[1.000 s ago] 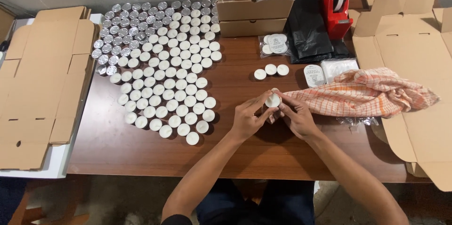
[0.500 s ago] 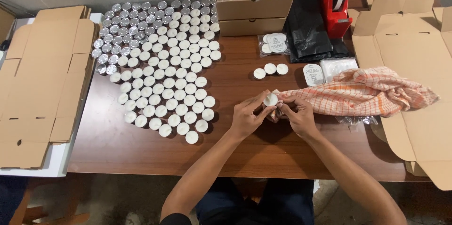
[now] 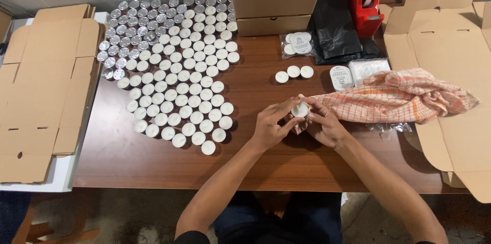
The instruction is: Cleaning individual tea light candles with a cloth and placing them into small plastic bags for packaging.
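A single white tealight candle (image 3: 300, 109) sits pinched between both hands near the middle of the brown table (image 3: 153, 162): the left hand (image 3: 269, 127) curls its fingers (image 3: 280, 109) closed against the candle's left edge, while the right hand (image 3: 322, 124) closes on its right edge together with the near corner of an orange checked cloth (image 3: 396, 96) that trails off to the right. To the left lies a large block of tealights (image 3: 179, 90) in rows, and just beyond the hands three loose tealights (image 3: 293, 73) stand in a short line. A red tape dispenser (image 3: 366, 1) stands at the far edge, with flattened cardboard boxes (image 3: 46, 85) on the far left.
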